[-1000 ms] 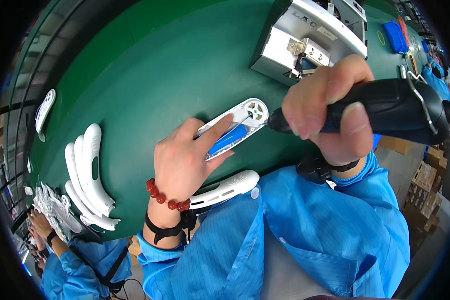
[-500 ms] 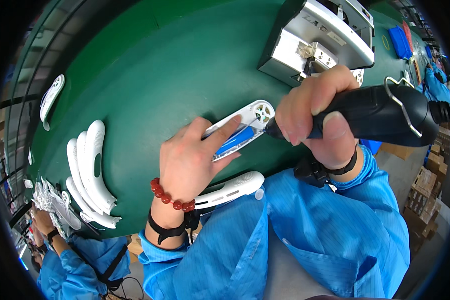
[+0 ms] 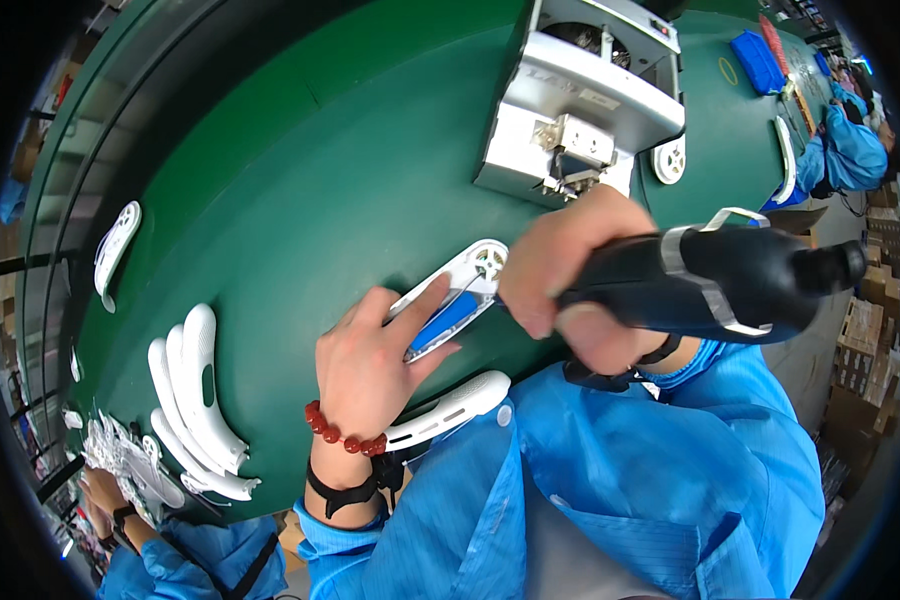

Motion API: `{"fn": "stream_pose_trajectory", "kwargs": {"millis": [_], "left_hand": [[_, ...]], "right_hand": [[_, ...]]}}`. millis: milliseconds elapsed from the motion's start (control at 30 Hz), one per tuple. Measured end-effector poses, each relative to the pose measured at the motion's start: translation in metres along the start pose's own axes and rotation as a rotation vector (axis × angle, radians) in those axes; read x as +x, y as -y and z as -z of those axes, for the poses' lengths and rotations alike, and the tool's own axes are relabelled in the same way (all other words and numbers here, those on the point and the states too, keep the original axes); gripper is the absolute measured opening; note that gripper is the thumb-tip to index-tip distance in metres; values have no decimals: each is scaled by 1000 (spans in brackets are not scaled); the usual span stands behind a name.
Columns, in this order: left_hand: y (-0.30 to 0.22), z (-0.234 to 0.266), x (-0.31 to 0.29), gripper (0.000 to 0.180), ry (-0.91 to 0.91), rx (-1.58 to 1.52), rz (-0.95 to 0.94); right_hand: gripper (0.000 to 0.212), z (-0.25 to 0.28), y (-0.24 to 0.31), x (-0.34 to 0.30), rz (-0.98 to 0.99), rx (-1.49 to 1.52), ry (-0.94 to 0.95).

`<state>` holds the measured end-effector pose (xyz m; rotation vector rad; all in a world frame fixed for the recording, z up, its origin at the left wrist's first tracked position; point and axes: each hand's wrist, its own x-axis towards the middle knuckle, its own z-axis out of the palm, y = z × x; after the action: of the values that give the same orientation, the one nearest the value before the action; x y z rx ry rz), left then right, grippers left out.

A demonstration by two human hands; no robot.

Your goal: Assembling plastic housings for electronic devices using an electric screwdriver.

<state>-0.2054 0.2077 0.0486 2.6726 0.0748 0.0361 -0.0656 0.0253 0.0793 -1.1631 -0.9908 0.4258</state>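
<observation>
My left hand [image 3: 368,350] grips a white curved plastic housing [image 3: 465,268], fingers along one edge and thumb along the other. Inside the housing lie a blue block [image 3: 448,318] and a thin wire, with a round spoked opening at its far end. My right hand [image 3: 575,275] is wrapped round a black electric screwdriver [image 3: 705,285] with a metal hanging loop, tilted nearly level. Its tip points at the housing's edge by the round end; my fingers partly hide it, so contact cannot be made out. Another slotted white shell [image 3: 455,410] lies between my left wrist and my body.
Several white curved shells [image 3: 202,385] lie stacked at the left on the green table [image 3: 320,200]. A silver metal machine [image 3: 580,100] stands beyond my right hand, a white part [image 3: 668,160] beside it. A blue tray [image 3: 758,62] sits far right. Co-workers' hands [image 3: 105,490] show lower left.
The view has shifted, so the machine and table items appear elsewhere in the picture. My right hand and the screwdriver are blurred by motion. The left hand keeps its hold on the housing.
</observation>
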Motion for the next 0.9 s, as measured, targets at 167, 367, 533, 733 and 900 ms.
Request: {"fn": "stream_pose_trajectory", "kwargs": {"millis": [167, 367, 533, 733, 900], "left_hand": [[-3, -2, -3, 60, -27, 22, -19], [1, -5, -5, 60, -51, 13, -26], [-4, -3, 2, 65, -43, -9, 3], [-6, 1, 2, 65, -39, 13, 0], [-2, -3, 3, 68, -58, -5, -13]], "right_hand": [[22, 38, 32, 16, 316, 83, -220], [14, 53, 29, 27, 300, 82, -318], [17, 56, 24, 38, 262, 47, -355], [16, 59, 22, 40, 259, 25, -321], [14, 40, 19, 38, 112, 59, -355]]}}
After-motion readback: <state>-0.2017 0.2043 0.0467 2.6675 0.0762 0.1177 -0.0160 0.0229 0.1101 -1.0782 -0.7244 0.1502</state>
